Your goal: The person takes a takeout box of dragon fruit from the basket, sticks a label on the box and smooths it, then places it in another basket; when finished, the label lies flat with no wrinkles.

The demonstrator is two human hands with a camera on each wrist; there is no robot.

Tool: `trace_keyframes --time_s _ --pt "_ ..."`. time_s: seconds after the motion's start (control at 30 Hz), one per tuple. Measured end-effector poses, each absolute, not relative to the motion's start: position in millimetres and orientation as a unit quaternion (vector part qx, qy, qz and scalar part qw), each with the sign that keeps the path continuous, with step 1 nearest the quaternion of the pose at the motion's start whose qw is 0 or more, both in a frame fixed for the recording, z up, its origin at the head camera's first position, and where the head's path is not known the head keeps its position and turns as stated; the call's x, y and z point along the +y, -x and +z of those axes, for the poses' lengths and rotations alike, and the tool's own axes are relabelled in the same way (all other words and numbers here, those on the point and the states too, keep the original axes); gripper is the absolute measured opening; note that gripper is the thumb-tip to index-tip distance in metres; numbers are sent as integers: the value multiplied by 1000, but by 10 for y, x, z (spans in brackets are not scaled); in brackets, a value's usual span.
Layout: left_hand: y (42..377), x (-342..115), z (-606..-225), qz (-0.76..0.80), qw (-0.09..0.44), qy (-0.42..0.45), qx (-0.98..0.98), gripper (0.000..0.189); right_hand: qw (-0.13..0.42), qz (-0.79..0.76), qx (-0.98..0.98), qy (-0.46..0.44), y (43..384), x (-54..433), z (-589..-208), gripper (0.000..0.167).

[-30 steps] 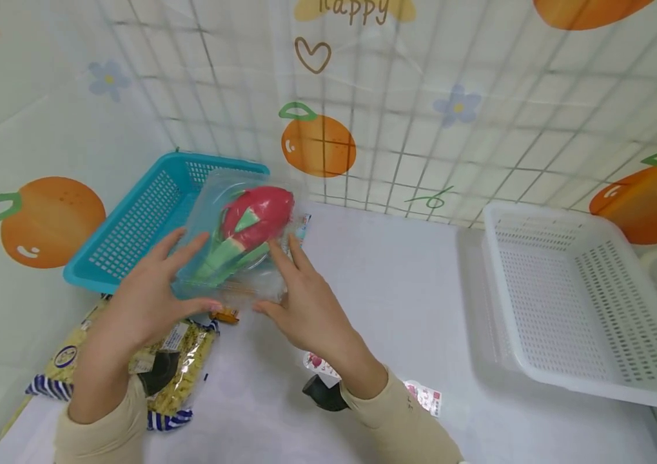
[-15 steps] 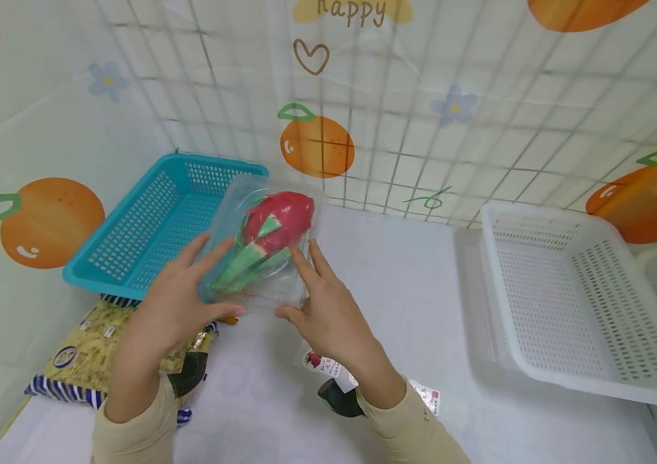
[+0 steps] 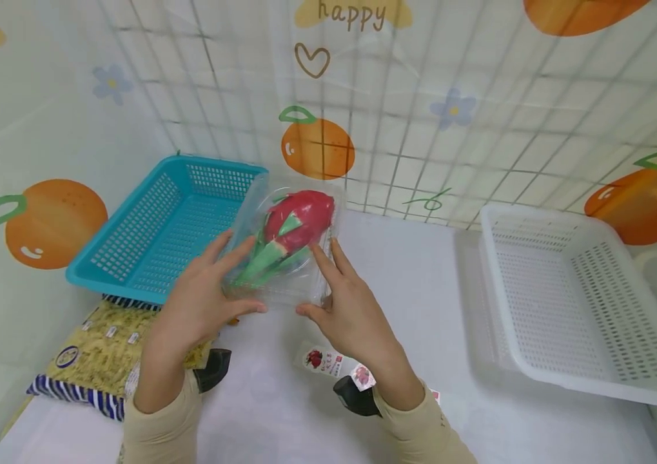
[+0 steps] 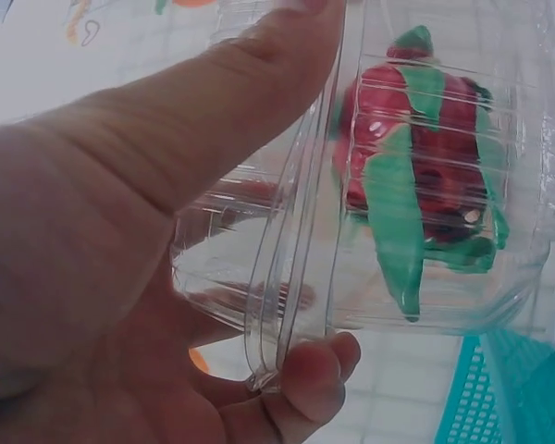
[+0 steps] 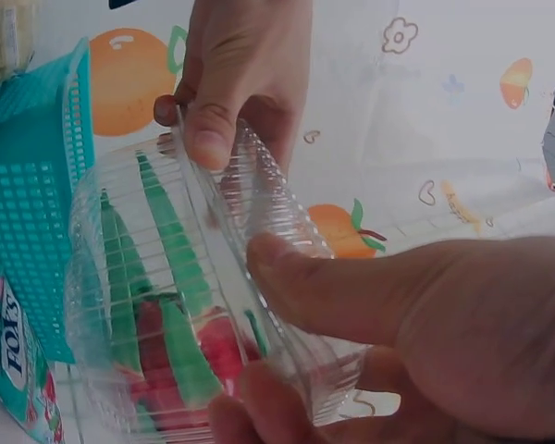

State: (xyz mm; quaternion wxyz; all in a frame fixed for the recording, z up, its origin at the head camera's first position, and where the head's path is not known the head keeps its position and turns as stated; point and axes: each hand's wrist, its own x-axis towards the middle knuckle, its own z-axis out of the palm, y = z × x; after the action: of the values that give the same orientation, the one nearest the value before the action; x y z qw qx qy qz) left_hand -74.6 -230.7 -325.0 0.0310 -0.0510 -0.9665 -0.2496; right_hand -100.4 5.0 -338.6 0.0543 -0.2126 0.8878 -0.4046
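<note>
A clear plastic clamshell box with a pink and green dragon fruit inside is held above the table between both hands. My left hand grips its left edge, thumb on the near side. On the opposite edge, my right hand pinches the rim between thumb and fingers. In the left wrist view, the thumb and fingertips close over the flanged rim where lid and base meet. The lid appears shut in the right wrist view, where the box is tilted.
A teal basket stands behind and left of the box. Bags of yellow noodles lie in front of it. Fruit stickers lie under my right forearm. A white basket stands right. A FOX'S bag is beside the teal basket.
Both hands have moved to the right with the box, bringing it mostly off the teal basket. More of the noodle bags and the stickers' left part shows now.
</note>
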Motion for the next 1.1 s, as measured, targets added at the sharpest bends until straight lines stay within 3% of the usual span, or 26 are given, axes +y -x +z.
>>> trace_keyframes --time_s 1.1 --pt "899 -1978 -3295 -264 24 71 -962 98 31 -399 897 189 1023 404 -3353 90"
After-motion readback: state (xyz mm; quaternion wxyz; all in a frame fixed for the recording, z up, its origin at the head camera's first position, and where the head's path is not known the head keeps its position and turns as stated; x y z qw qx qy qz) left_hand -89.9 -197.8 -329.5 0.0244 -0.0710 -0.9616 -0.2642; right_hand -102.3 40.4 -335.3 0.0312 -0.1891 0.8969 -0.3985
